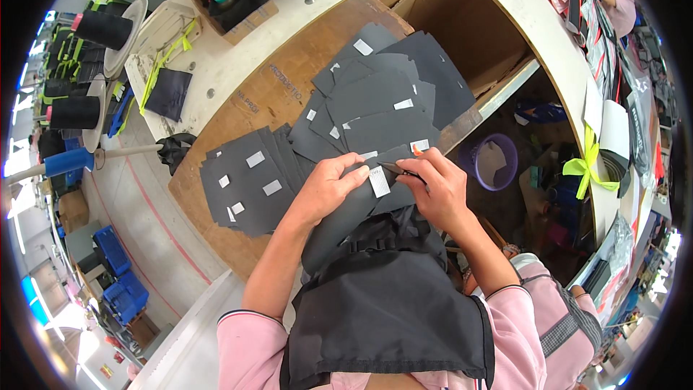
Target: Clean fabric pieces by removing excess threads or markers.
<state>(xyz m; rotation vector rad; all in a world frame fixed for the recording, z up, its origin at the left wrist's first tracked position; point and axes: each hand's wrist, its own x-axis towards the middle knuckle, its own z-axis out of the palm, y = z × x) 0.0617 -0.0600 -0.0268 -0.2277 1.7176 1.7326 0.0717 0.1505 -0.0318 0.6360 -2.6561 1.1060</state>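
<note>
My left hand (328,191) pinches the edge of a dark grey fabric panel (336,231) that rests toward my lap, its thumb beside a white label (380,182) on the panel. Just right of that label, my right hand (439,186) is closed on small dark thread snips (404,171), whose pointed tip reaches toward the label. Beyond my hands, overlapping dark grey panels (375,94) with white labels lie on a brown cardboard sheet (245,105). To the left is another pile of labelled panels (253,180). A black apron (390,310) covers my front.
An open cardboard box (462,22) stands beyond the panels at the right. Below it sits a purple bin (497,162). Black thread cones (105,29) are at the far left. A small box (231,0) holds a green-topped bottle. Another person (619,3) is at the far right.
</note>
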